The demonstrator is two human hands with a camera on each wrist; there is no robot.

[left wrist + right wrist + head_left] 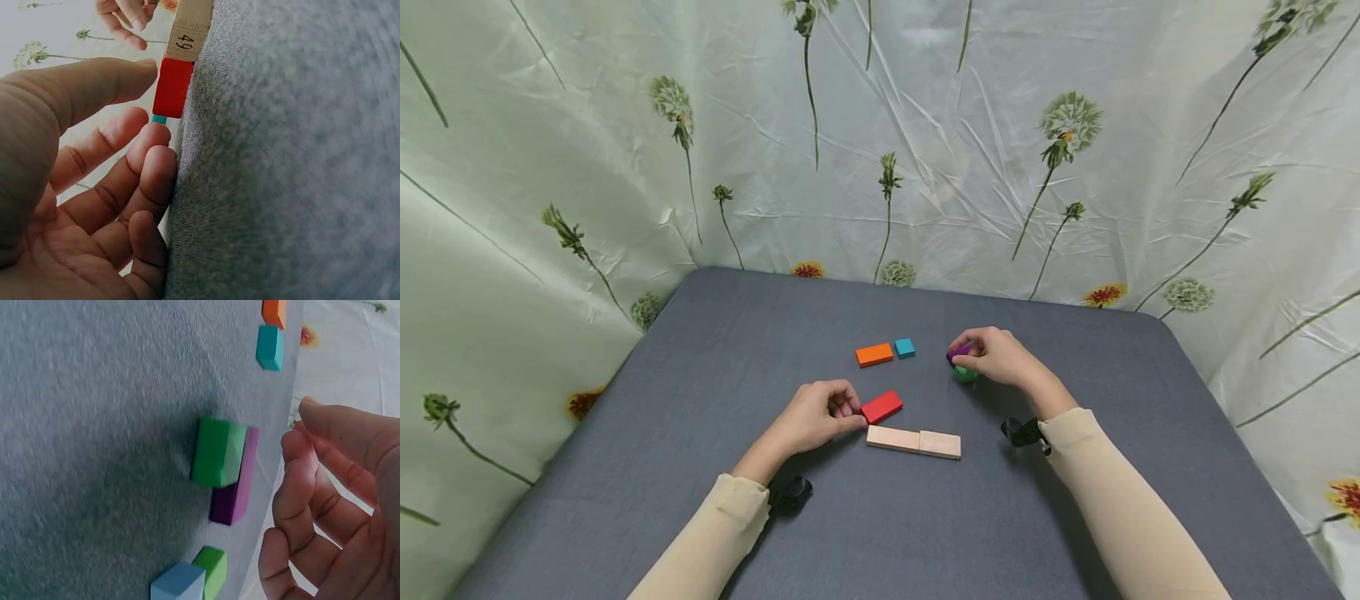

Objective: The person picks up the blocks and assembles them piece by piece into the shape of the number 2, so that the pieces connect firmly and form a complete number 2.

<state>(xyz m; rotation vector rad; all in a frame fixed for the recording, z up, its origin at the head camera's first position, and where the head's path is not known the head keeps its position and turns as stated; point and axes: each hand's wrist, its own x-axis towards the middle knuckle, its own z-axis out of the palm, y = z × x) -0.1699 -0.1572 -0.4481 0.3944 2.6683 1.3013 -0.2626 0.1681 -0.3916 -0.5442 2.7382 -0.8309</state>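
My left hand (812,415) is at the left end of a red block (882,407), thumb and fingertips close beside it. In the left wrist view, that hand's fingers are loosely bent and nothing sits between them. Two plain wooden blocks (892,438) lie end to end in front of the red one; a number shows on the wood in the left wrist view. Farther right, my right hand (996,358) is over a purple block (957,353) and a green block (966,374). The right wrist view shows its relaxed fingers empty, apart from the green and purple blocks lying together.
An orange block (874,355) and a small teal block (905,348) lie farther back on the grey table (760,333). In the right wrist view, a blue-grey block (178,584) and a light green block (214,572) appear near the purple one. A flowered curtain (925,167) hangs behind.
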